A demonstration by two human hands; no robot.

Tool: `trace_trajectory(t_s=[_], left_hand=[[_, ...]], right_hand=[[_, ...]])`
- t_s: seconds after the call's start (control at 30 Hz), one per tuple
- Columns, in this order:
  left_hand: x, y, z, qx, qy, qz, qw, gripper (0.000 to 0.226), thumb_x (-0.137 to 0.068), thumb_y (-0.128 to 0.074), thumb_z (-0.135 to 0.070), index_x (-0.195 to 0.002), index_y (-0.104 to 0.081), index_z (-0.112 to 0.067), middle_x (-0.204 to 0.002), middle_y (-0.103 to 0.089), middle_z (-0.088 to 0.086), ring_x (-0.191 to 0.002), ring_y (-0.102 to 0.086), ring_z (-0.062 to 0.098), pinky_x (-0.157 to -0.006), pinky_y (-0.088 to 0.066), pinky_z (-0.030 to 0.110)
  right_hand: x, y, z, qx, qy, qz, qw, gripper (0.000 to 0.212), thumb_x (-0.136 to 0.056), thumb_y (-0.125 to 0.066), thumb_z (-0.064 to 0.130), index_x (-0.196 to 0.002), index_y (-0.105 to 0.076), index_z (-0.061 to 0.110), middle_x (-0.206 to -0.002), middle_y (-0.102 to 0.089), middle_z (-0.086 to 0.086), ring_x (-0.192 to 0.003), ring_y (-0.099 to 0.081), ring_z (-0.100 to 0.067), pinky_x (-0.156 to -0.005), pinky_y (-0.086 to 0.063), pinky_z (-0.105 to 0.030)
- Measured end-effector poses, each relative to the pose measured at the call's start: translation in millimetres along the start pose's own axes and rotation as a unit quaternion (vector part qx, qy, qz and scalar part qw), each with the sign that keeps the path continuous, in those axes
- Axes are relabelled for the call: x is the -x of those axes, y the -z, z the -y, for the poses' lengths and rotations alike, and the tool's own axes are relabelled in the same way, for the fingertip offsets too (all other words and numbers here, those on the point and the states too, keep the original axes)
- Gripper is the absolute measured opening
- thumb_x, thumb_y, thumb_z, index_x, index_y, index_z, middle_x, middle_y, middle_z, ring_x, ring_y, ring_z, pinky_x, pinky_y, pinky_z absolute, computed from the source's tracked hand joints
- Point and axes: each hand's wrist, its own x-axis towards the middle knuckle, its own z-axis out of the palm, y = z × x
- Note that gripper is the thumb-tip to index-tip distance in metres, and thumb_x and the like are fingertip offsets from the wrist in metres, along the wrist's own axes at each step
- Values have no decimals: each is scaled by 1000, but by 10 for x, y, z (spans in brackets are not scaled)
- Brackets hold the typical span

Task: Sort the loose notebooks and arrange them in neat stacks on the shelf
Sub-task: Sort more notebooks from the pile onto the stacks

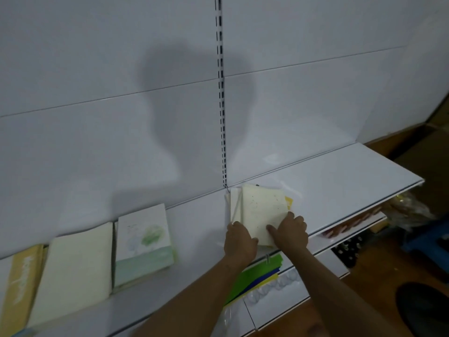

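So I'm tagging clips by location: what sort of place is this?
Probably a shop or stockroom: white retail shelf on a slotted upright, notebook stacks laid out, packaged goods on the lower shelf.
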Motion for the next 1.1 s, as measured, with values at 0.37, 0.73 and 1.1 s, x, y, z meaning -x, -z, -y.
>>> trace_trajectory(t_s=[0.37, 0.73, 1.1], left_hand=[[226, 585, 353, 141, -75, -27, 987, 36, -83, -65, -12, -101, -34, -14, -110, -56, 11, -92, -56, 20, -74, -46, 30], [738, 1719, 1726, 211, -59, -155, 963, 38, -78, -69, -12, -98, -38, -15, -95, -57, 3, -83, -56, 16, -62, -43, 21], [1611, 2752, 3510, 273, 51, -281, 919, 39, -80, -68, -5, -100, -36, -17, -94, -52, 0, -86, -54, 17, -66, -44, 22]], right_hand=[[97, 116, 250, -225, -3, 9, 974, 47, -92, -54, 33, -129, -44, 5, -121, -58, -21, -110, -55, -37, -87, -43, -37], [1102, -329, 1759, -288, 151, 22, 946, 23, -88, -56, 24, -104, -52, 8, -93, -59, -7, -86, -56, -27, -72, -41, -32], [2703, -1190, 3319, -253, 295, 113, 914, 19, -85, -56, 17, -101, -48, 12, -86, -57, -2, -80, -57, -24, -67, -44, -33]])
